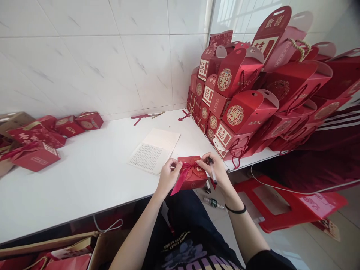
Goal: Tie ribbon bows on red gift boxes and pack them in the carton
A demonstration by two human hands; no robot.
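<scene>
Near the ribboned box (192, 183), cartons (221, 103) (red) read 囍.

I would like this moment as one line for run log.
left hand: pinching ribbon | right hand: at ribbon, holding pen | red box: between hands, ribbon on top | written paper: on table

Black shirt (201, 250), purple lettering (213, 263), bluish-purple flower (180, 255), small yellowish text (176, 240), dark trousers (191, 210), black band (237, 212) around right forearm (246, 232)
</scene>
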